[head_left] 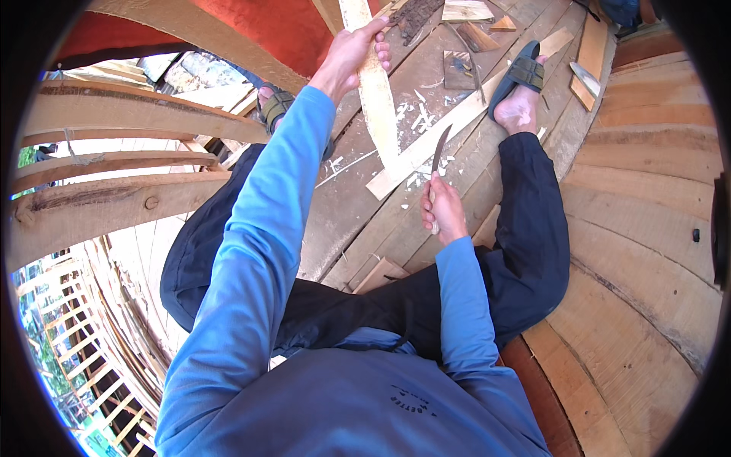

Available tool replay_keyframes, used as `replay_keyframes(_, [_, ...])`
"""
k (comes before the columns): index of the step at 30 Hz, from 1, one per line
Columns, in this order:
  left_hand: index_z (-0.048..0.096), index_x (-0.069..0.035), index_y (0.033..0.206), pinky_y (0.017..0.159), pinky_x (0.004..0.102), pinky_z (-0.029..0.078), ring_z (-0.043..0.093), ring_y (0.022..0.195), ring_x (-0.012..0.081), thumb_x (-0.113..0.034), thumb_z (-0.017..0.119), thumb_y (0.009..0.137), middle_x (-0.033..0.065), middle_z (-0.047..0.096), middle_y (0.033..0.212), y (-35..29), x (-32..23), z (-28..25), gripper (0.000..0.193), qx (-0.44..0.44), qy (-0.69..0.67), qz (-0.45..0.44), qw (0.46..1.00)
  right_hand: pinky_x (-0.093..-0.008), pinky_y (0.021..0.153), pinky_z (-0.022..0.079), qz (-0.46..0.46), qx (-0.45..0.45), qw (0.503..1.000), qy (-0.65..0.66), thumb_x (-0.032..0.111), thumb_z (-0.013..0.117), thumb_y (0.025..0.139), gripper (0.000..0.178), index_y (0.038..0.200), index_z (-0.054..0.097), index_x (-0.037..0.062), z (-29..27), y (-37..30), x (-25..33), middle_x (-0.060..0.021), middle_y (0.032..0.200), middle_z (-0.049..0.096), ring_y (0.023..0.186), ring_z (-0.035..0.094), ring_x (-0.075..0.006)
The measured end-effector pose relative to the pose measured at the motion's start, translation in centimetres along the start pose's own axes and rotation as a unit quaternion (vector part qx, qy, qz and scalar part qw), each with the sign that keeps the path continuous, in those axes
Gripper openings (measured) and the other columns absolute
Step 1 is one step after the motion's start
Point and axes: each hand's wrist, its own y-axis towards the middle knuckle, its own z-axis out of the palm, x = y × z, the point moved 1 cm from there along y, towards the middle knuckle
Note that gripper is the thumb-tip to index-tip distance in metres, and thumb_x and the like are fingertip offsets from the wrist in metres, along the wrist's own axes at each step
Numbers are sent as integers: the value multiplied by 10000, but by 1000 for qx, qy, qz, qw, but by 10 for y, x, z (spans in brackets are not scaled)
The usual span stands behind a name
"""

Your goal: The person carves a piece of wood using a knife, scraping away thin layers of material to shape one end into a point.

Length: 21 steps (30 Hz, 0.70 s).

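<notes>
A: How is each grip filled?

B: The left grip is closed around a pale wooden strip; the right grip is wrapped about the handle of a curved-bladed knife.

A: Where is the strip held?

B: Above the plank floor, slanted, its near end brought over a flat board. Whether the two are touched together cannot be told.

A: How is it expected to handle?

B: It is judged light and stiff, dry rather than slippery, with its thin near end easily chipped. It is best taken well up its length, clear of the blade; the knife, by its handle only.

A: And the count?

B: One strip, one knife and one flat board are seen. Farther out, two sandals are worn. Toward the floor's far edge, at least four offcuts are scattered. The shavings are strewn too finely to be counted.
</notes>
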Motion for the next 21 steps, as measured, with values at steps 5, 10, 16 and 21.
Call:
replay_keyframes(5, [509,-58,711,522,349,523,546,498,182,-203,733,955,73,525,581,-42,30,2,361,-23,32,167,985,-301,372,313,45,-22,997,-52,495,386,1103,452,909,493,100,-4,-6,-3,10,637,419,443,370,-96])
replay_keyframes(10, [528,-35,700,577,369,542,569,521,204,-100,673,987,92,555,605,-87,100,-14,327,-68,61,248,965,-349,380,380,62,-39,967,-244,498,388,1090,524,831,524,64,-5,3,-24,-18,605,458,428,446,-141])
replay_keyframes(16, [557,-25,742,706,408,552,593,657,224,-38,608,997,137,587,677,-138,141,-15,261,-114,86,321,936,-478,599,548,92,15,926,-366,425,327,1088,624,844,606,-77,10,-12,-13,-218,691,633,526,647,-327])
replay_keyframes(21, [556,-15,704,812,486,555,602,682,250,-110,635,1005,109,592,659,-172,148,-31,325,1,117,296,948,-543,834,560,66,22,916,-394,365,362,1082,567,950,670,-93,10,-22,-20,-286,791,686,807,717,-437])
